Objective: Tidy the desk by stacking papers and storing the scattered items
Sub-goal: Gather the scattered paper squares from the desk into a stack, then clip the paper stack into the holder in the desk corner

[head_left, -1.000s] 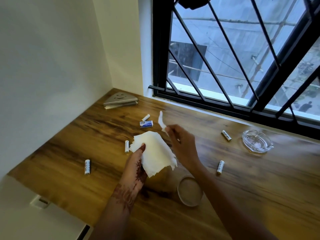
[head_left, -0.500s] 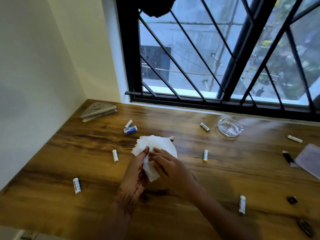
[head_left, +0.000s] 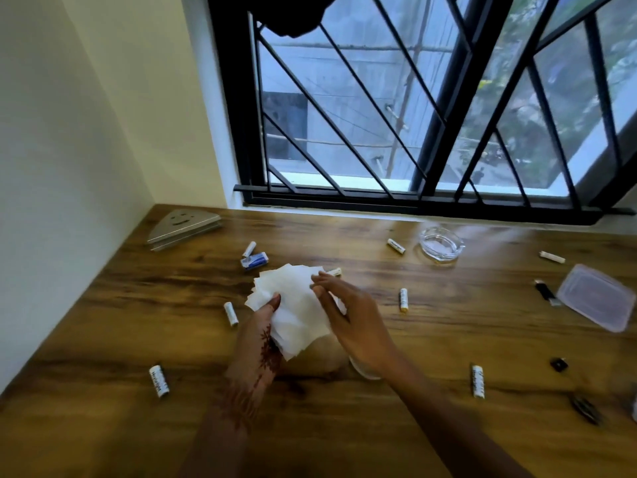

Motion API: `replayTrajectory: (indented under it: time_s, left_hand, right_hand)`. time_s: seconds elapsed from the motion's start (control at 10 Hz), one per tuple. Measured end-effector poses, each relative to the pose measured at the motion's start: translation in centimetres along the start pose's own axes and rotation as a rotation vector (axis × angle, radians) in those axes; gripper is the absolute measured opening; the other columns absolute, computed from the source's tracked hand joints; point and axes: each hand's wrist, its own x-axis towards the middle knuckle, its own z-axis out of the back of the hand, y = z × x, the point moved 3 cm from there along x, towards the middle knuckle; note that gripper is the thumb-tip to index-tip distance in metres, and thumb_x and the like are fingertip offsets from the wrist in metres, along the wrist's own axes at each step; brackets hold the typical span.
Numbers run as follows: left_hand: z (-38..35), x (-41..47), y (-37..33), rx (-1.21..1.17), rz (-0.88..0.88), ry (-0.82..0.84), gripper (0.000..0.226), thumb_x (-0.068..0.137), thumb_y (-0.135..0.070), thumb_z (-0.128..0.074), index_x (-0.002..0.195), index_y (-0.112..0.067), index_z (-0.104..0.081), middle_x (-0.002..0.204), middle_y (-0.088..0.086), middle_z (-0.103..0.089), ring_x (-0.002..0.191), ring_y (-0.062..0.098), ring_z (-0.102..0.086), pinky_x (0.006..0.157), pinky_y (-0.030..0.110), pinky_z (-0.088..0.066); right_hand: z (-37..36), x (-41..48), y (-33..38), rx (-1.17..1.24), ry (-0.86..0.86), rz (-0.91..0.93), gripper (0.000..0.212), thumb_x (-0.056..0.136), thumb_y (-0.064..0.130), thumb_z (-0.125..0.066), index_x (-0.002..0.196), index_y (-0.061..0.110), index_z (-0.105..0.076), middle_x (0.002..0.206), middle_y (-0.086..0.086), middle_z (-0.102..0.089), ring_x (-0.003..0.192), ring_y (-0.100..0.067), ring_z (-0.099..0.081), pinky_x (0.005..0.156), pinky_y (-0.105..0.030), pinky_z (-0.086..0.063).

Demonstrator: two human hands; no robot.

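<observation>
While the left hand grips the fanned white papers just above the desk, thumb pressed on top, we see the right hand with bent fingers at the stack's upper right edge. We can't tell if it pinches a sheet. Batteries lie scattered around. Glass ashtray sits near the window, plastic lid far right.

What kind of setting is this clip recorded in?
Probably a room in a home: a wood-grain desk in a corner of cream walls, a black-barred window facing another building, and small white batteries and a clear glass ashtray lying on it.
</observation>
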Motion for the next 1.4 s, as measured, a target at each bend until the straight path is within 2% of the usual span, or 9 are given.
replayTrajectory:
  time_s: [0.1, 0.3, 0.5, 0.6, 0.8, 1.0, 1.1, 1.2, 1.4]
  left_hand:
    - [2.5, -0.1, -1.5, 0.019, -0.026, -0.006, 0.015, 0.093, -0.022, -0.052, 0.104, -0.012, -0.052, 0.084, 0.005, -0.058, 0.074, 0.022, -0.056, 0.048, 0.029, -0.054]
    - [6.7, 0.6, -4.3, -0.036, -0.108, 0.000, 0.018, 0.094, -0.021, -0.050, 0.109, -0.013, -0.054, 0.097, 0.008, -0.064, 0.088, 0.026, -0.061, 0.072, 0.036, -0.053]
    - [10.4, 2.1, -7.0, -0.128, -0.169, -0.084, 0.013, 0.092, -0.020, -0.052, 0.100, -0.013, -0.060, 0.092, 0.003, -0.066, 0.081, 0.021, -0.064, 0.053, 0.027, -0.058]
    - [12.1, 3.2, -8.7, -0.164, -0.233, -0.126, 0.012, 0.092, -0.018, -0.052, 0.099, -0.013, -0.060, 0.088, -0.001, -0.067, 0.073, 0.015, -0.067, 0.047, 0.021, -0.054]
    - [15.1, 6.7, -12.2, -0.040, -0.204, -0.158, 0.019, 0.092, -0.030, -0.050, 0.086, -0.013, -0.057, 0.080, 0.003, -0.059, 0.071, 0.015, -0.057, 0.044, 0.015, -0.050]
    - [18.7, 12.5, -14.5, -0.069, -0.222, -0.113, 0.024, 0.072, -0.033, -0.069, 0.094, -0.022, -0.071, 0.101, 0.002, -0.068, 0.091, 0.021, -0.064, 0.087, 0.037, -0.048]
    - [20.0, 14.2, -14.9, -0.019, -0.191, -0.134, 0.019, 0.071, -0.040, -0.073, 0.082, -0.025, -0.074, 0.088, -0.001, -0.073, 0.092, 0.024, -0.063, 0.096, 0.046, -0.043]
    - [21.6, 15.2, -14.8, 0.021, -0.159, -0.142, 0.028, 0.067, -0.051, -0.075, 0.074, -0.024, -0.073, 0.077, 0.000, -0.071, 0.083, 0.026, -0.061, 0.096, 0.053, -0.041]
    - [21.9, 16.4, -14.4, 0.006, -0.142, -0.150, 0.020, 0.083, -0.038, -0.063, 0.089, -0.019, -0.063, 0.076, -0.002, -0.074, 0.082, 0.021, -0.065, 0.089, 0.044, -0.048]
  right_hand:
    - [-1.8, 2.3, 0.3, -0.008, -0.039, 0.002, 0.027, 0.094, 0.020, -0.052, 0.114, 0.007, -0.064, 0.118, -0.008, -0.065, 0.104, -0.014, -0.063, 0.084, -0.012, -0.048]
    - [-6.4, 7.6, 0.2, 0.008, -0.032, -0.057, 0.024, 0.096, 0.019, -0.048, 0.090, 0.005, -0.067, 0.073, -0.004, -0.064, 0.056, -0.006, -0.051, 0.051, -0.016, -0.034]
    - [-12.3, 13.0, -0.2, 0.066, 0.149, -0.138, 0.023, 0.096, 0.025, -0.046, 0.100, 0.011, -0.063, 0.089, -0.005, -0.065, 0.079, -0.016, -0.059, 0.069, -0.028, -0.047]
    - [-14.7, 16.2, 0.2, 0.072, 0.225, -0.155, 0.022, 0.096, 0.029, -0.046, 0.078, 0.020, -0.057, 0.073, 0.005, -0.055, 0.064, -0.006, -0.050, 0.057, -0.011, -0.039]
    - [-20.1, 23.3, -1.7, 0.051, 0.214, -0.326, 0.039, 0.093, 0.033, -0.050, 0.058, 0.020, -0.044, 0.055, 0.005, -0.043, 0.050, -0.008, -0.039, 0.048, -0.024, -0.028]
    - [-23.9, 28.7, -3.6, 0.057, 0.208, -0.460, 0.038, 0.090, 0.037, -0.055, 0.059, 0.027, -0.035, 0.059, 0.007, -0.040, 0.053, -0.007, -0.038, 0.047, -0.022, -0.026]
    - [-25.7, 30.7, -4.4, 0.009, 0.243, -0.487, 0.030, 0.086, 0.041, -0.060, 0.066, 0.023, -0.046, 0.067, 0.004, -0.048, 0.060, -0.011, -0.045, 0.049, -0.023, -0.031]
    - [-26.5, 32.0, -5.0, -0.003, 0.279, -0.527, 0.029, 0.079, 0.032, -0.070, 0.094, 0.009, -0.061, 0.086, -0.005, -0.059, 0.079, -0.019, -0.056, 0.056, -0.025, -0.040]
    - [-25.9, 32.1, -5.1, 0.109, 0.315, -0.569, 0.034, 0.072, 0.026, -0.078, 0.093, 0.011, -0.056, 0.077, 0.003, -0.050, 0.078, -0.014, -0.050, 0.054, -0.019, -0.035]
